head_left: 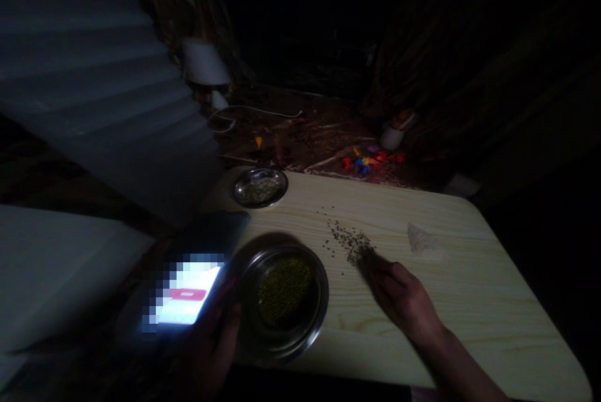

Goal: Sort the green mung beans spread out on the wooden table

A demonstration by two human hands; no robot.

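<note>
In the dim head view, a steel bowl (pixel 323 302) with small green beans (pixel 285 289) inside stands on the light wooden table (pixel 375 345). My left hand (pixel 220 333) is at the bowl's left side, between it and a lit screen (pixel 188 289); shadow hides most of its fingers, so its hold is unclear. My right hand (pixel 404 295) rests low over the table, fingers bent and pressed together. Its fingertips reach the near edge of scattered dark grains (pixel 350 240); anything between them is hidden.
Near the table's far left corner is a small steel plate (pixel 260 190) with pale and greenish bits. A pale triangular piece (pixel 420 240) lies at right. Beyond are colourful small pieces (pixel 366 163), a white pot (pixel 392 137), a white lamp (pixel 205 62) and its cord.
</note>
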